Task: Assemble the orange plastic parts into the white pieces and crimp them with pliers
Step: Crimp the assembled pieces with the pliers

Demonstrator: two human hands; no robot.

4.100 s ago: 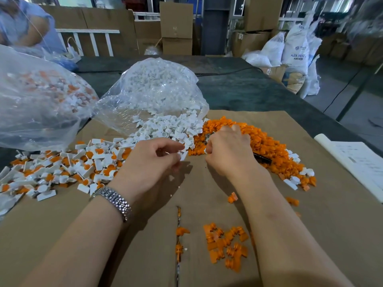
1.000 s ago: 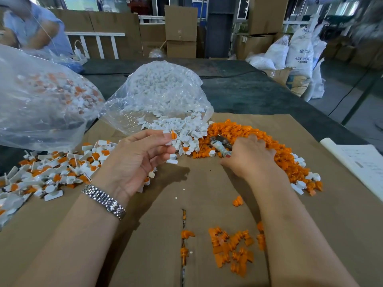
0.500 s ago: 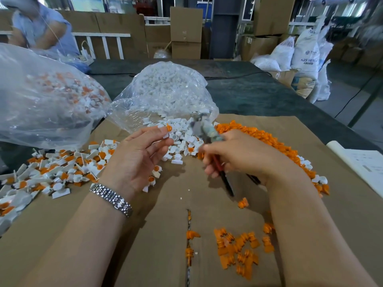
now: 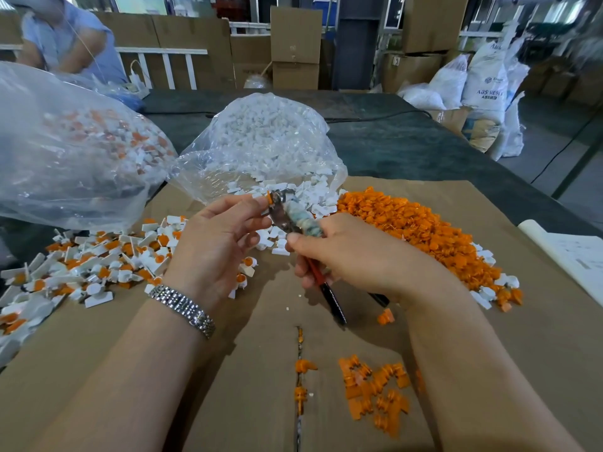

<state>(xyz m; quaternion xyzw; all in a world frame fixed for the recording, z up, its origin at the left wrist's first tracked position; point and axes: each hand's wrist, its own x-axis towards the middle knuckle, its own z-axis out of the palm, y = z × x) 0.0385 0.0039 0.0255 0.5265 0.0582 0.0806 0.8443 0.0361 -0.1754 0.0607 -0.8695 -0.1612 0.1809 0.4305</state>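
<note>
My left hand (image 4: 215, 243) pinches a small white piece with an orange insert (image 4: 267, 199) between thumb and fingertips. My right hand (image 4: 352, 252) grips the pliers (image 4: 293, 218) by their red and black handles, and the jaws meet that piece at its right side. Behind the hands lies a heap of loose white pieces (image 4: 313, 199) spilling from a clear bag (image 4: 261, 141). To the right spreads a pile of orange parts (image 4: 424, 230). At the left sits a pile of assembled white-and-orange pieces (image 4: 91, 262).
Brown cardboard (image 4: 130, 370) covers the table. A second clear bag (image 4: 71, 148) of assembled pieces stands far left. Several orange parts (image 4: 375, 389) lie near me. White paper (image 4: 574, 256) lies at the right edge. Another person (image 4: 68, 44) stands at the back left.
My right hand has lifted the pliers out of the orange pile and brought the jaws up to the piece in my left hand, which has risen slightly.
</note>
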